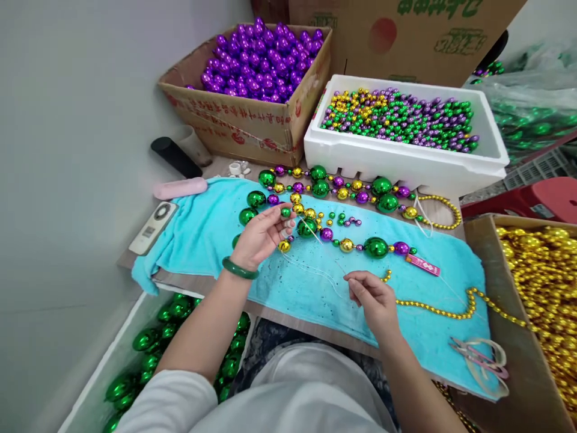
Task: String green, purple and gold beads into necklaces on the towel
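My left hand (262, 236), with a green bangle on the wrist, is closed in a pinch on a small green bead (285, 211) and touches a gold bead (283, 245) of a strand of green, gold and purple beads (356, 243) lying on a turquoise towel (216, 225). My right hand (372, 296) is pinched on a thin clear thread (315, 270) that runs up to the strand. A pink tag (422, 264) sits at the strand's right end.
Behind the towel stand a cardboard box of purple balls (261, 57) and a white foam box of mixed small beads (399, 117). A box of gold beads (545, 288) is at right, green balls (153, 355) in a bin at lower left. Scissors (480, 358), a remote (151, 227).
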`<state>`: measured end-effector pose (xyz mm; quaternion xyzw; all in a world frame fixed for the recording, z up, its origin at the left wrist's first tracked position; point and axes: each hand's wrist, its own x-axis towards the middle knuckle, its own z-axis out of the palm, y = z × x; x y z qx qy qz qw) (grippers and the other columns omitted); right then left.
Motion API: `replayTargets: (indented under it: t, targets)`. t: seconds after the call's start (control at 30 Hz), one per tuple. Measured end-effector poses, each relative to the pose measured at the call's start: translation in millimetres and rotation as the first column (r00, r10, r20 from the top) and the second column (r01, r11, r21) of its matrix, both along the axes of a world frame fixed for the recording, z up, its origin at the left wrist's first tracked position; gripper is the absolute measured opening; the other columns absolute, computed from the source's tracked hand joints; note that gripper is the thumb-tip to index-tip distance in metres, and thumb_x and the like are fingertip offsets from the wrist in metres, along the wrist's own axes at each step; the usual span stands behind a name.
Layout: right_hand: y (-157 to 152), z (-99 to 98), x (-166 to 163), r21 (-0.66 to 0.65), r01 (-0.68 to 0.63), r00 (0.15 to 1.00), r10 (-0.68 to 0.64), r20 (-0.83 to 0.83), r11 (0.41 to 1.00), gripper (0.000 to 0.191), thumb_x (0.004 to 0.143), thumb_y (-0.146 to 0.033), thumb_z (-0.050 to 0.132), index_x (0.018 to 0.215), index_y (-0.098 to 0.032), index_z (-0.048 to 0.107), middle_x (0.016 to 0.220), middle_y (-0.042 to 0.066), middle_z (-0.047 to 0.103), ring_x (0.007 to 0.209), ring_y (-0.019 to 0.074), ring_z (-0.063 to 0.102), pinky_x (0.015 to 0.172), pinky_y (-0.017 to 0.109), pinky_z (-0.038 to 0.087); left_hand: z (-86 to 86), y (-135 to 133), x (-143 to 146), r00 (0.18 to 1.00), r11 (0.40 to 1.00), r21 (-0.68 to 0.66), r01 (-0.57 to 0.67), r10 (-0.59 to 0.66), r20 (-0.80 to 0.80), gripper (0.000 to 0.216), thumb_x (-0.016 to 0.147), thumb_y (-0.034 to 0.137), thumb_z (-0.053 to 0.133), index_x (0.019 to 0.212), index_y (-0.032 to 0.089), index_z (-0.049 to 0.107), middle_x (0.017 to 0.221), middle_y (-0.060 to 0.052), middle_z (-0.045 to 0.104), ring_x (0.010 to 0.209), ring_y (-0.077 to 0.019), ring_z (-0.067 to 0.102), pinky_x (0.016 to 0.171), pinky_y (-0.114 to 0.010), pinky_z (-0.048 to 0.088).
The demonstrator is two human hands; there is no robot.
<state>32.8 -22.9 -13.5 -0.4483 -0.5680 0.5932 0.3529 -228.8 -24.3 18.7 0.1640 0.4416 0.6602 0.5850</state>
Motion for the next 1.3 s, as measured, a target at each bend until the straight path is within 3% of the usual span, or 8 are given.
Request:
replayTargets:
  t: [0.37,0.67,0.77,0.93,1.03,1.13,1.23,1.3]
  targets:
    - [-4,3.0,-13,-0.013,-0.021,0.999,0.022,0.044,1.0,0.023,0.076,-0.039,0.064,0.074,-0.017,0.066,0.05,-0.002,0.048,0.046,0.0102,0.042,0.043,0.024,0.032,-6.4,-7,3,0.99,1.0,0.02,-0.01,0.007,0.138,0.017,0.091,0.02,0.056,0.1,0.013,0.069,0.086,-0.006,0.069,0.071,-0.0097,0.065,0.065,-0.02,0.054]
    - [-4,3.8,-19,-0.028,-0.031,0.997,0.033,0.063,0.999,0.024,0.075,-0.041,0.065,0.074,-0.017,0.066,0.049,-0.002,0.048,0.045,0.0099,0.041,0.043,0.024,0.033,-8.3,-9,0,0.994,0.998,0.045,-0.034,0.03,0.102,0.013,0.083,0.019,0.066,0.095,0.015,0.067,0.084,-0.004,0.068,0.072,-0.0089,0.063,0.065,-0.02,0.053]
    - [-4,2.9,-20,-0.025,-0.025,0.996,0.027,0.081,0.999,0.026,0.075,-0.042,0.064,0.073,-0.017,0.066,0.049,-0.002,0.047,0.045,0.0103,0.042,0.043,0.024,0.034,-8.2,-11,3,0.998,0.996,0.065,-0.06,0.059,0.025,0.017,0.079,0.018,0.068,0.096,0.017,0.067,0.087,-0.003,0.068,0.073,-0.0084,0.062,0.066,-0.02,0.052]
    - [-4,-1.0,-25,-0.021,0.003,0.996,-0.002,0.091,1.0,0.029,0.076,-0.045,0.065,0.074,-0.017,0.066,0.048,-0.002,0.047,0.045,0.01,0.041,0.043,0.024,0.034,-7.4,-12,9,0.951,0.987,0.152,-0.06,0.103,-0.291,0.043,0.072,0.017,0.073,0.113,0.023,0.062,0.096,-0.001,0.067,0.081,-0.0114,0.062,0.072,-0.024,0.051]
    - [-3,-3.5,-28,-0.005,0.039,0.997,-0.039,0.059,0.999,0.029,0.077,-0.046,0.064,0.078,-0.016,0.066,0.05,-0.002,0.05,0.046,0.0097,0.041,0.043,0.024,0.034,-8.0,-7,-3,0.777,0.991,0.122,-0.05,0.115,-0.619,0.033,0.078,0.027,0.069,0.111,0.022,0.064,0.102,-0.005,0.066,0.082,-0.0149,0.061,0.072,-0.028,0.051]
    - [-1,-3.9,-27,-0.01,0.053,0.998,-0.053,0.017,0.999,0.028,0.078,-0.045,0.065,0.08,-0.016,0.066,0.053,-0.001,0.052,0.048,0.0102,0.043,0.044,0.023,0.035,-15.3,5,-26,0.37,0.99,0.015,-0.142,0.067,-0.927,0.017,0.086,0.027,0.057,0.094,0.019,0.07,0.101,-0.007,0.067,0.088,-0.0198,0.062,0.083,-0.034,0.049]
    - [1,-2.8,-25,-0.037,0.058,0.998,-0.058,-0.003,0.998,0.028,0.077,-0.045,0.066,0.078,-0.017,0.064,0.053,-0.002,0.051,0.047,0.0098,0.043,0.044,0.023,0.035,-29.7,17,-37,0.035,0.973,-0.198,-0.12,-0.195,-0.98,0.015,0.084,0.021,0.056,0.089,0.017,0.071,0.094,-0.011,0.067,0.094,-0.0272,0.062,0.091,-0.042,0.046]
    - [2,-2.5,-24,-0.047,0.061,0.998,-0.062,-0.006,0.997,0.029,0.076,-0.045,0.067,0.077,-0.017,0.063,0.052,-0.002,0.051,0.046,0.0096,0.042,0.043,0.023,0.035,-40.3,23,-36,-0.09,0.944,-0.309,-0.118,-0.32,-0.943,0.017,0.083,0.023,0.059,0.093,0.016,0.07,0.095,-0.014,0.067,0.094,-0.0299,0.063,0.089,-0.043,0.047]
